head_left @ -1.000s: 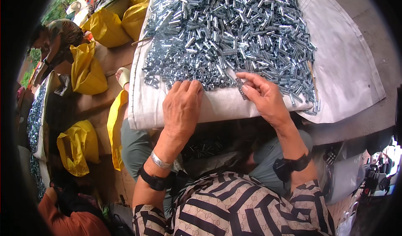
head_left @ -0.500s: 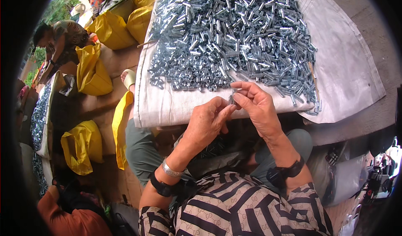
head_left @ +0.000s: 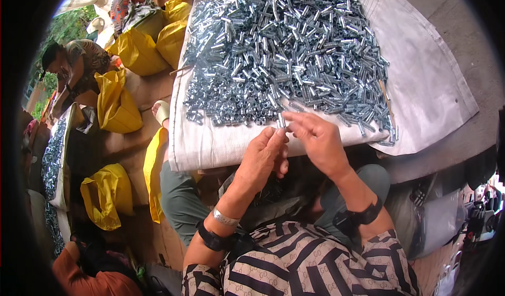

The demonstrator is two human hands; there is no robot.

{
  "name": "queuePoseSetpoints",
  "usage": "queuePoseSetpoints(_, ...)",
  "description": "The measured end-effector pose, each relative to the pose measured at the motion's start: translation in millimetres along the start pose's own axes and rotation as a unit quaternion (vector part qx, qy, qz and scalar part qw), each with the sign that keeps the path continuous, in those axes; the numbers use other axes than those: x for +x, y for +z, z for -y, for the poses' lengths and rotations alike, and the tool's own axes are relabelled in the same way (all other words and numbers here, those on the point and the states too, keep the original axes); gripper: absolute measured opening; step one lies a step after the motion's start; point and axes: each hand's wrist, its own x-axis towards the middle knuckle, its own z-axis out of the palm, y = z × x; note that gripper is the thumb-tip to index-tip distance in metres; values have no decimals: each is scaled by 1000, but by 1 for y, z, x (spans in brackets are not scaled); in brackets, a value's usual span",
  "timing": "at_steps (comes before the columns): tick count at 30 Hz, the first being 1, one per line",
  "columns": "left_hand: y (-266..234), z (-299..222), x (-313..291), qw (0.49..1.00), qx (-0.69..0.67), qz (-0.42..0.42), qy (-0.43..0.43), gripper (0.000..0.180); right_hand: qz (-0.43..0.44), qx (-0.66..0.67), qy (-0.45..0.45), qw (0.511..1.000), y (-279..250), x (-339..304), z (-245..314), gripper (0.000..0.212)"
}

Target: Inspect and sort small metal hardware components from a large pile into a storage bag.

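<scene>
My left hand pinches a small shiny metal sleeve upright between thumb and forefinger, its other fingers curled below. Against the sleeve's right side rest the bent fingertips of my right hand, so both hands meet on this one piece. They are just above the near edge of a white woven sheet. Beyond them spreads a heap of loose silvery metal sleeves, with short ring-like pieces gathered at its near left. The undersides of the fingers are hidden.
Yellow bags stand on the brown floor at the left. A person bends over at the far left, near another strip of metal pieces. A thin stick lies along the heap's right edge. Someone's orange sleeve shows at lower left.
The view has shifted slightly, so the sheet and bags appear lower. The sleeve now stands upright in my left fingertips, and my right hand has turned, its fingers pointing left toward it.
</scene>
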Motion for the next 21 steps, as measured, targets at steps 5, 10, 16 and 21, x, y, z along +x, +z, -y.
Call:
queuePoseSetpoints(5,2,13,2,998,-49,-23,-39,33,1,-117,-97,988,5,-17,-8,24)
queuePoseSetpoints(10,0,23,-7,998,-33,-31,-32,41,28,-172,-142,974,5,-22,-11,26)
queuePoseSetpoints(16,4,36,-10,998,-19,-63,-19,41,2,-229,-184,956,14,-27,-16,24)
queuePoseSetpoints(21,6,35,-23,996,-40,-74,-28,33,8,-275,-196,941,17,-26,-15,25)
